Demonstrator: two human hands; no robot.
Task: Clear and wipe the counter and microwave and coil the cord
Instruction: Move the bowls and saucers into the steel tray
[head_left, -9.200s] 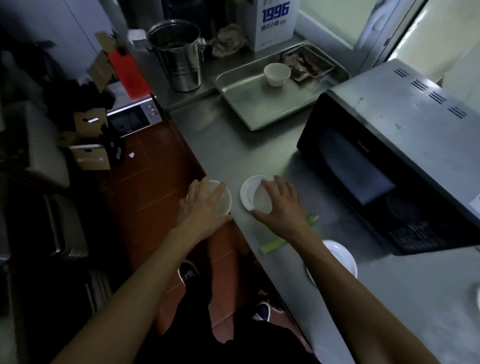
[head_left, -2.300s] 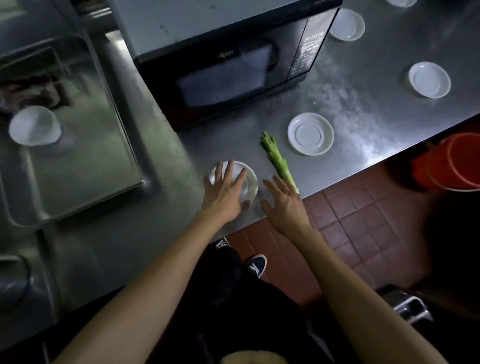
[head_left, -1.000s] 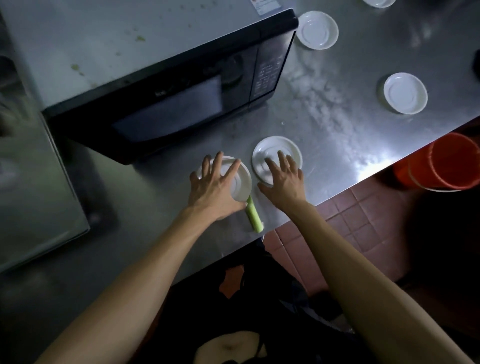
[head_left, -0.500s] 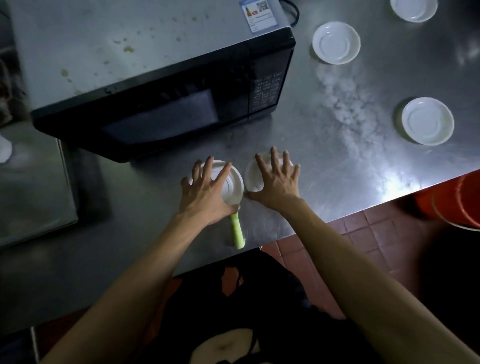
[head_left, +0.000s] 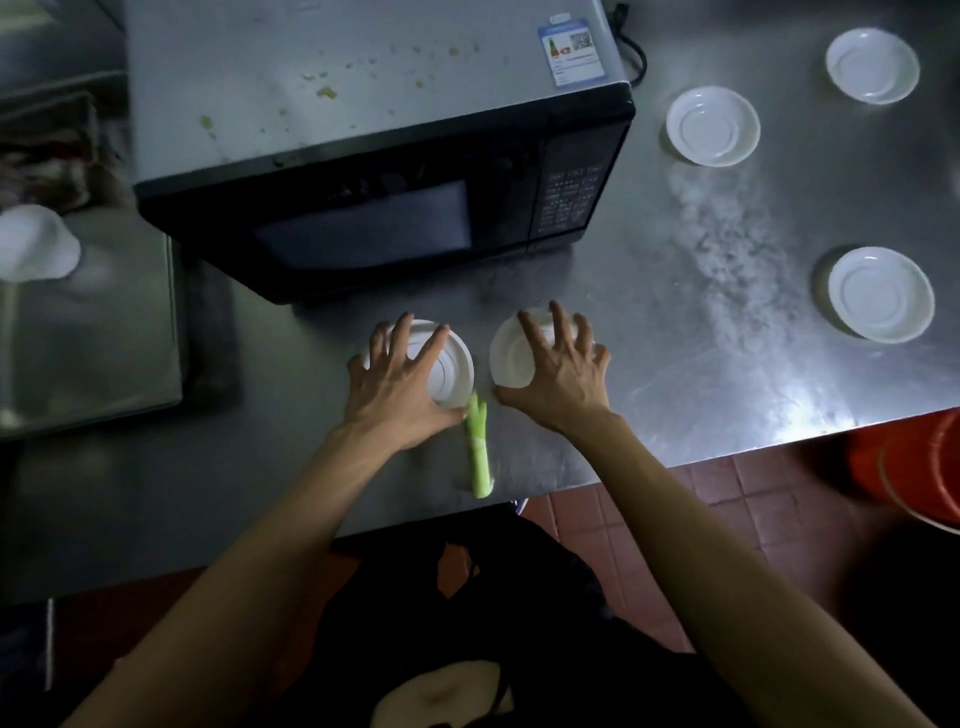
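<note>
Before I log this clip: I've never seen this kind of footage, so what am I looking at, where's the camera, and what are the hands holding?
There is no robot here. A person wears one wide-angle camera on the head, looking down at their own bare arms. The left hand is spread over a white dish, fingers curled round it; the right hand does the same on a second dish. Both sit on a steel counter in front of a black microwave, whose top carries crumbs. A green stalk lies between the hands. Three more saucers sit to the right, and a tray to the left.
</note>
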